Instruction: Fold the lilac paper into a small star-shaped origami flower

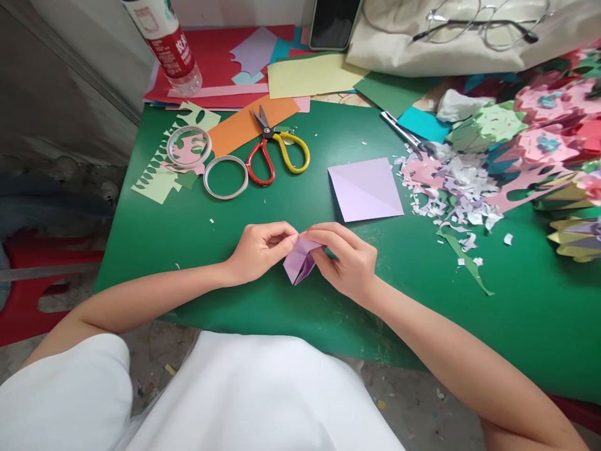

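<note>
Both hands meet over the near middle of the green table. My left hand and my right hand pinch a small folded piece of lilac paper between their fingertips, just above the table top. Its lower point hangs down toward me. A flat lilac paper square with a diagonal crease lies on the table just beyond my right hand.
Red-and-yellow scissors and two tape rings lie at the far left beside green cut-outs. Paper scraps and paper flowers crowd the right. A bottle, coloured sheets, phone, bag with glasses stand behind.
</note>
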